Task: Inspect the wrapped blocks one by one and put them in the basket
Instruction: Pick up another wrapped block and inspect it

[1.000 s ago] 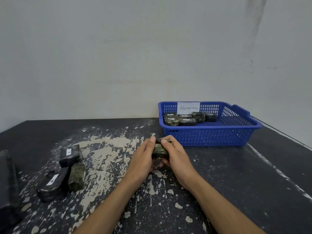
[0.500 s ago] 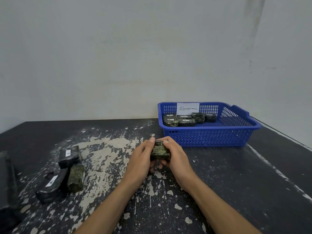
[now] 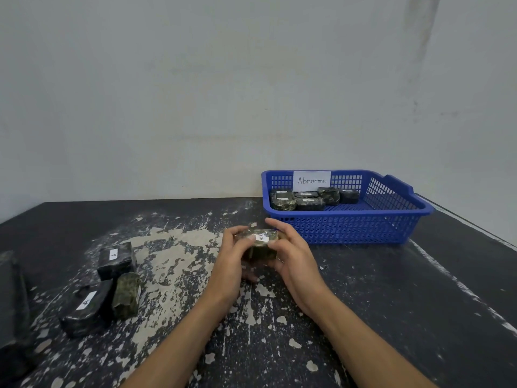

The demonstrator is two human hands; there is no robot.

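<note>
A greenish block in clear wrap (image 3: 260,245) is held just above the middle of the table, its white label facing up. My left hand (image 3: 230,261) grips its left end and my right hand (image 3: 293,257) grips its right end. A blue plastic basket (image 3: 349,229) with an "Abnormal" label stands just behind and to the right of my hands. Several wrapped blocks (image 3: 307,198) lie in its back left part. Three more wrapped blocks lie at the left: a black one (image 3: 116,260), a greenish one (image 3: 126,295) and another black one (image 3: 84,308).
The dark table (image 3: 391,303) has worn pale patches in its middle. A dark bulky object (image 3: 11,298) sits at the far left edge. A plain wall rises close behind the table and the basket.
Both hands have turned the block between them, so its white label now faces up. The hands stayed in about the same place.
</note>
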